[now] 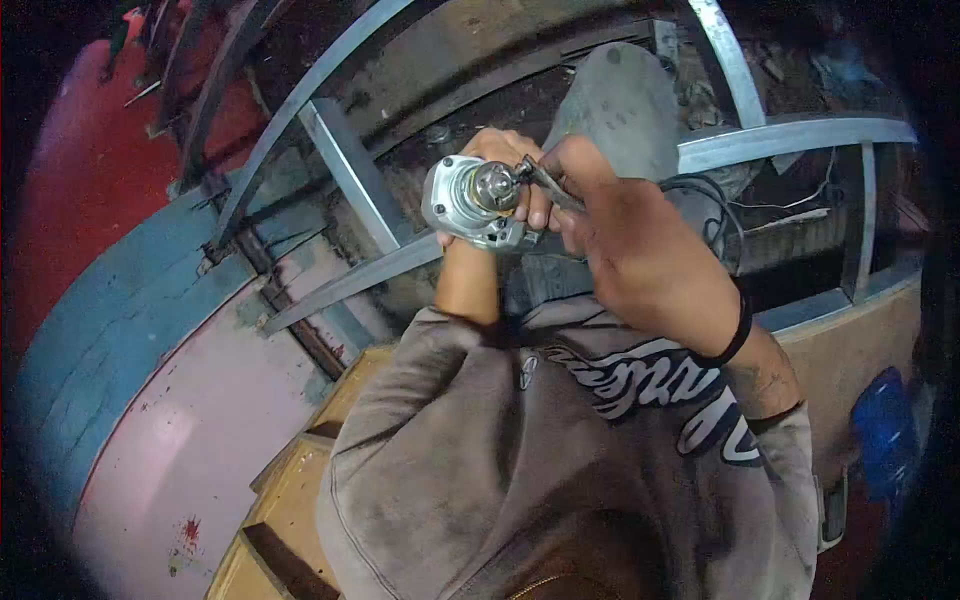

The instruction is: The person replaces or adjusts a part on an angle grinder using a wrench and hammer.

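Note:
A power drill with a silver metal gear housing points its chuck up toward me. My left hand is closed around the drill's body from behind and below, and much of the tool is hidden by its own front end. In my right hand a metal chuck key is pinched between thumb and fingers. The key's toothed tip meets the right side of the chuck. I cannot make out a bit in the chuck jaws.
Curved metal frame bars and a straight crosspiece surround my hands. Behind them is a grey rounded piece, with a dark cable at right. A pink and blue panel and wooden framing lie left.

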The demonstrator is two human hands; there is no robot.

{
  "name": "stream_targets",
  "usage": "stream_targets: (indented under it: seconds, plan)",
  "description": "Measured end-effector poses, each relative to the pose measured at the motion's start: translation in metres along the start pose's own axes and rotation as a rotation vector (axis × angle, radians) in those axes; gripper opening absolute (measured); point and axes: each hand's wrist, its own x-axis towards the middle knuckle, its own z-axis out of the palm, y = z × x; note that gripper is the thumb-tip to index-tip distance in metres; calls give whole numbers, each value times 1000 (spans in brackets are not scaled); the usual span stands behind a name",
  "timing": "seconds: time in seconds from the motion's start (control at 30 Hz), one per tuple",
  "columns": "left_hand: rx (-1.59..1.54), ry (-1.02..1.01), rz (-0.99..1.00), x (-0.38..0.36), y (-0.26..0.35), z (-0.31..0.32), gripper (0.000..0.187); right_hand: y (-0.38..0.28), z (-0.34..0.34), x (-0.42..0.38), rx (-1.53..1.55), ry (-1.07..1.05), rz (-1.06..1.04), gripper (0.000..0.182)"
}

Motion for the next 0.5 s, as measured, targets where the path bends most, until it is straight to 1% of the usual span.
stream_targets:
  seconds: [0.03, 0.07, 0.1, 0.13, 0.17, 0.2, 0.23, 0.27, 0.3, 0.37, 0.43, 0.5]
  plan:
    - [-6, -15, 14, 6, -1, 5, 61, -4, -5, -3, -55, -15, 23, 30]
    - [27, 101, 32, 13, -4, 14, 62, -5, -9, -7, -58, 17, -19, 31]
    - [58, 215, 51, 20, -5, 25, 62, -10, -14, -12, -83, 23, -15, 31]
    - [59, 453, 6, 29, -3, 51, 64, -17, -21, -17, -176, 23, 36, 30]
    - [35, 434, 22, 38, 0, 60, 64, -25, -29, -23, -270, 25, 96, 30]
    - [230, 453, -137, 46, 3, 65, 65, -37, -37, -28, -331, -15, 165, 28]
    - [425, 467, -294, 53, 7, 65, 66, -44, -45, -35, -359, 1, 194, 28]
    - [638, 286, -348, 59, 12, 61, 67, -51, -51, -42, -432, -39, 272, 33]
    - [615, 262, -325, 67, 9, 61, 67, -58, -57, -48, -503, -76, 347, 38]
    - [700, 226, -444, 78, 2, 70, 68, -67, -67, -57, -531, -52, 391, 41]
    - [690, 217, -446, 87, -6, 75, 67, -69, -80, -66, -572, -127, 372, 42]
    - [739, 243, -506, 91, -9, 75, 64, -67, -81, -72, -609, -94, 360, 41]
